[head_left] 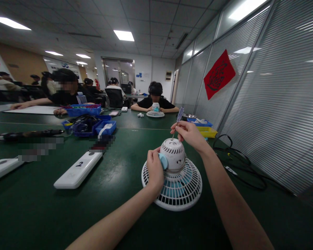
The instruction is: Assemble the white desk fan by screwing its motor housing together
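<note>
A small white fan [173,149] rests grille-down on the green table, its motor housing pointing up and pale blue blades showing through the grille [195,189]. My left hand [155,170] is closed around the left side of the housing, beside a round light-blue knob [163,161]. Above the housing, my right hand [189,133] pinches the shaft of a screwdriver [181,114] with a clear purplish handle. The screwdriver stands nearly upright, its tip at the top of the housing. Whether the tip sits in a screw is too small to tell.
Left of the fan lies a white power bank [78,170] marked 2. Blue bins [106,127] with cables and parts stand beyond it, near a dark electric screwdriver [28,134]. A yellow tray [207,132] and black cables [250,170] are at right. Co-workers sit across the table.
</note>
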`<state>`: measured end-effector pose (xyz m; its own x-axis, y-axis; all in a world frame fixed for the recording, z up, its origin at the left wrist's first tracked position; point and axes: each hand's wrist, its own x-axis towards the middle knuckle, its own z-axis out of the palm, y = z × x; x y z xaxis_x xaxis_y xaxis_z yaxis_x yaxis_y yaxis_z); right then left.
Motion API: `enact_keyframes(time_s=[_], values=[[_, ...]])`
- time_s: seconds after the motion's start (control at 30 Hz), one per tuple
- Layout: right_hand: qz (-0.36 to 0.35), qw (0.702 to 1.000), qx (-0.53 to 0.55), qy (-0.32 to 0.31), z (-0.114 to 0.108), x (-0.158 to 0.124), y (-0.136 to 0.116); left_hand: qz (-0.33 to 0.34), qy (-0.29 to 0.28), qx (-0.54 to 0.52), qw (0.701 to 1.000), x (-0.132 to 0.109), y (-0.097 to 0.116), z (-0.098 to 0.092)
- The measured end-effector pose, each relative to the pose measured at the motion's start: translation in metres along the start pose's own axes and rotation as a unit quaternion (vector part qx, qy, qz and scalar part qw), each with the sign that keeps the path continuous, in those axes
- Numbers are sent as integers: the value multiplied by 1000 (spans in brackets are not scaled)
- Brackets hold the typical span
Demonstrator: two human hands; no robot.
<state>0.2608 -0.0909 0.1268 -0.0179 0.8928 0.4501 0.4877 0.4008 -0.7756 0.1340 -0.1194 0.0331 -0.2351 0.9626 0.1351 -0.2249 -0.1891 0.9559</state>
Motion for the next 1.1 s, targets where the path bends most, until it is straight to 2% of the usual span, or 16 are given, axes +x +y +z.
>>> enact_keyframes(time_s=[0.27,0.57,0.73,0.97,1.1], values=[[-14,996,-81,45,-1,2,5,2,0,-2,1000,-2,1,0],[-13,998,32,50,0,4,9,4,1,2,1000,0,-2,-1],[-22,997,64,28,0,4,6,3,-5,2,1000,-1,-2,-2],[-10,998,60,29,1,3,3,4,1,-3,1000,-1,-1,-1],[-12,999,7,40,0,2,2,1,-3,5,1000,-2,1,-2]])
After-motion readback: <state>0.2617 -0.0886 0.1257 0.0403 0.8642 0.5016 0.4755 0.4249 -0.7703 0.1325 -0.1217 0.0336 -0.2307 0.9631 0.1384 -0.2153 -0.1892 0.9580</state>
